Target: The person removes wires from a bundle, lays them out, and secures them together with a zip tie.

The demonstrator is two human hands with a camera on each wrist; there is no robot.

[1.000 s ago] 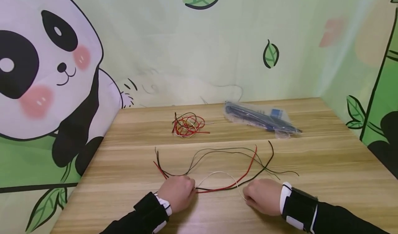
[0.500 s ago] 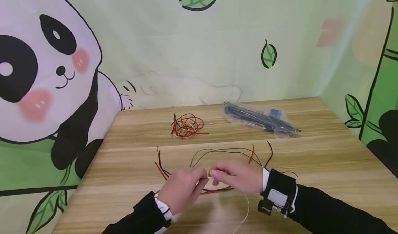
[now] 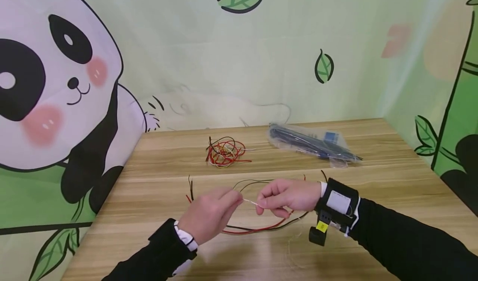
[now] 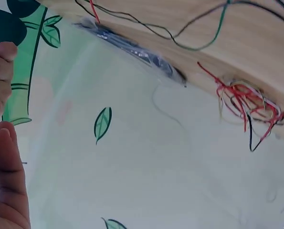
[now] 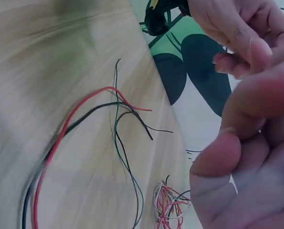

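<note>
A thin white wire (image 3: 250,201) is stretched between my two hands, raised above the table in the head view. My left hand (image 3: 210,211) pinches one part of it at the fingertips. On its right, my right hand (image 3: 289,196) pinches the wire between thumb and index finger, and a loose length hangs below. Beneath the hands lie a red wire (image 3: 242,233) and a black wire (image 3: 278,228), curved side by side. Thin green (image 5: 116,105) and black strands cross them in the right wrist view. Part of these wires is hidden behind the hands.
Farther back on the wooden table (image 3: 168,148) sits a tangled bundle of red, black and white wires (image 3: 225,152). To its right lies a clear plastic bag (image 3: 313,142) with long dark strips inside. A printed panda backdrop (image 3: 224,65) stands behind the table.
My right hand has come leftward and up from the table beside my left hand. Both hands have risen and then drawn slightly apart, with the white wire between them.
</note>
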